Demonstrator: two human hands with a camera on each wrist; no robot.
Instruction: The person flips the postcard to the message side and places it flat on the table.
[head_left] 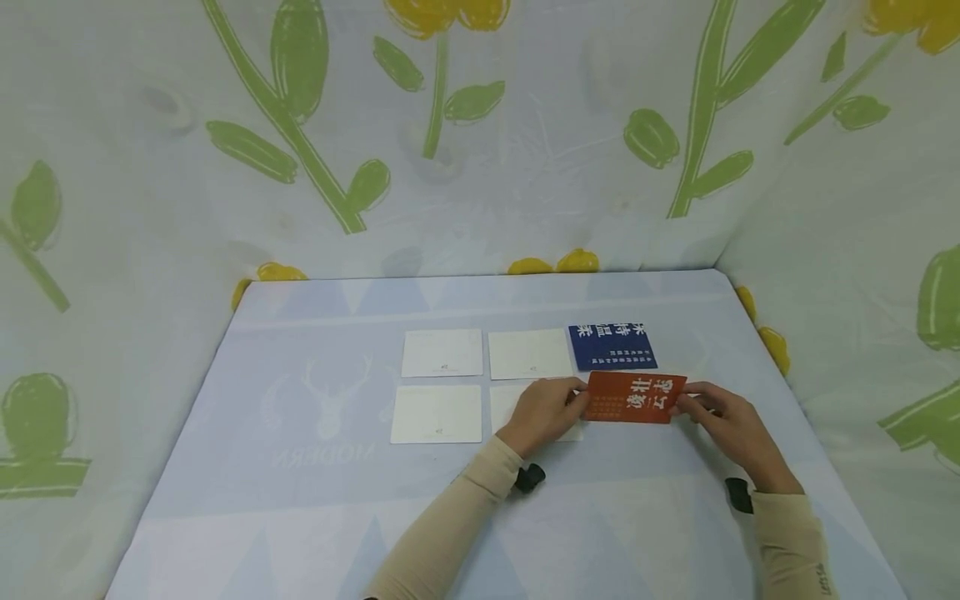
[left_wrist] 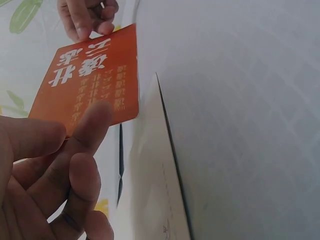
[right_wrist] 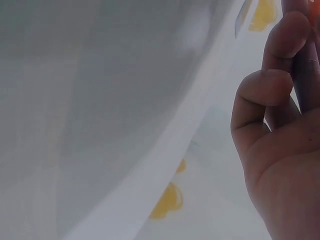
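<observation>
An orange-red card [head_left: 630,397] with white characters is held up off the table between both hands. My left hand [head_left: 545,410] pinches its left end between thumb and finger, and my right hand [head_left: 726,421] pinches the right end. In the left wrist view the left hand [left_wrist: 55,175] grips the near edge of the card [left_wrist: 95,85]. Only a sliver of orange shows beside the right hand [right_wrist: 285,130] in the right wrist view. Beneath the left hand lies a white card [head_left: 510,398], partly hidden. Just behind the orange card lies a dark blue card [head_left: 612,348] with white characters.
Further white cards lie flat on the pale table [head_left: 300,500]: one back left [head_left: 442,352], one back middle [head_left: 529,354], one front left [head_left: 437,414]. A cloth wall [head_left: 525,200] printed with leaves and yellow flowers rises behind the table and at both sides.
</observation>
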